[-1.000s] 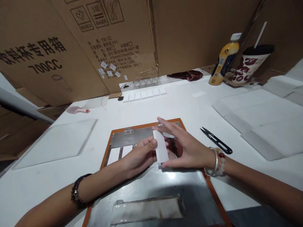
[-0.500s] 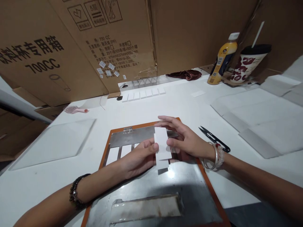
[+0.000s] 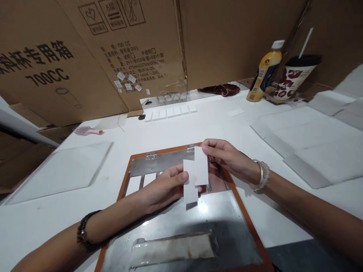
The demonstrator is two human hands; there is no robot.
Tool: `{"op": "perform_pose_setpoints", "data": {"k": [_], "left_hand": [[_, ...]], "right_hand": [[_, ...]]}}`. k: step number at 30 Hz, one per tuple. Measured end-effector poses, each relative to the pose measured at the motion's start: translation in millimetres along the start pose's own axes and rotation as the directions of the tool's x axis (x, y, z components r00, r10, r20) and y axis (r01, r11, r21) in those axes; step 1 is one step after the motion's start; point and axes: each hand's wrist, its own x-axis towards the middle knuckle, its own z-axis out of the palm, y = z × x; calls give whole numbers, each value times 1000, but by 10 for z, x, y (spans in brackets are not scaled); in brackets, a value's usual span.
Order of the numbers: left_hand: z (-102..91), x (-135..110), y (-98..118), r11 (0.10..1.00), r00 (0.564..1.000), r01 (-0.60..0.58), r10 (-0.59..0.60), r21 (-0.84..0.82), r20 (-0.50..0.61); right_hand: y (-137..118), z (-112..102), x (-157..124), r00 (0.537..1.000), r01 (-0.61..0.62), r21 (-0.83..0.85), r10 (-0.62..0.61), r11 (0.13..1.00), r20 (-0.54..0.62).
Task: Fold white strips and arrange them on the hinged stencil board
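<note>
My left hand (image 3: 172,184) is closed on a white card (image 3: 190,187), thumb on its face, above a metal plate. Between the thumb and fingers of my right hand (image 3: 219,149) is the top of another white card (image 3: 201,166), which overlaps the first one's right edge. Beneath both hands lies an orange-framed board (image 3: 129,166) with the hinged metal plate (image 3: 227,223) over its near part. White cards (image 3: 149,178) sit in slots at the board's upper left. My hands hide part of the slot row.
A row of white pieces (image 3: 171,112) lies farther back. Left are a clear sheet (image 3: 61,170) and a pink brush (image 3: 87,131). Right are white sheets (image 3: 314,143), a yellow bottle (image 3: 265,71) and a cup (image 3: 296,77). Cardboard (image 3: 136,45) walls the back.
My right hand has closed on the upper card and shifted it up and right, off the card in my left hand. The view has shifted slightly.
</note>
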Motion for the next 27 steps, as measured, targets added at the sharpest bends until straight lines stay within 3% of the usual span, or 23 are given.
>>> {"op": "perform_pose_setpoints", "data": {"k": [3,5,7,9,12,15,21,27], "left_hand": [[91,-73,121,980,999,14,-8,198,-34],[196,-157,213,864,999,36,-22,503,-33],[305,-258,282,590,998,41,-63,806,-5],[379,-359,303,309,995,-11,-87,951,40],[384,-469,253,78,991,-110,-70,991,116],[314,-517,185,36,987,-147,-52,988,149],[262,-537,172,109,991,-130,-11,985,132],[277,-530,156,61,993,-117,-26,991,119]], "right_hand": [[-20,-89,31,998,50,-80,-53,996,-42],[-6,-142,58,993,77,-194,-94,978,-77],[22,-165,77,991,73,-281,-101,957,-85],[54,-149,84,995,49,-341,-77,939,-71],[90,-87,80,997,44,-446,-70,894,-43],[108,-50,74,998,46,-519,-65,853,-19],[118,-61,81,1000,9,-552,-15,833,-5],[128,-64,82,1000,29,-564,-18,825,24]]}}
